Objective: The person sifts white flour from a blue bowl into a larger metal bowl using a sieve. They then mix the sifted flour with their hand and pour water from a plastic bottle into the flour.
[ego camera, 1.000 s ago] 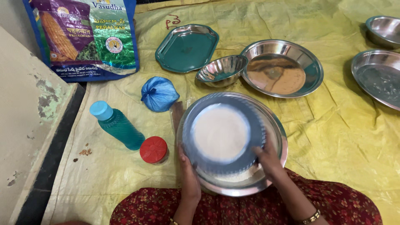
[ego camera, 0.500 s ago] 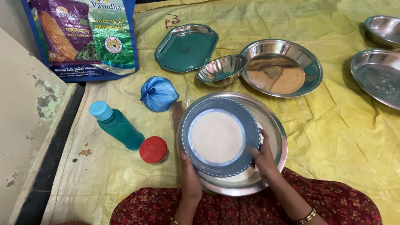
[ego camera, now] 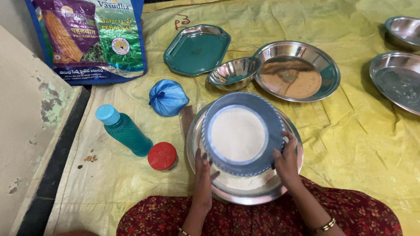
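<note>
Both hands grip blue sieve point(ego camera: 238, 133) rim: left hand point(ego camera: 203, 175) at 7 o'clock, right hand point(ego camera: 286, 159) at 4. Steel plate point(ego camera: 288, 175) underneath; red lid point(ego camera: 162, 155) close at 9.

Sieve point(ego camera: 243, 133): matt blue plastic rim, fine mesh dusted with white flour; plate point(ego camera: 227, 188) beneath: polished steel; bowl point(ego camera: 233, 72) and dish point(ego camera: 297, 71): glossy steel; bottle point(ego camera: 124, 130): ribbed translucent teal plastic; ground sheet point(ego camera: 358, 144): woven yellow plastic, creased
</note>
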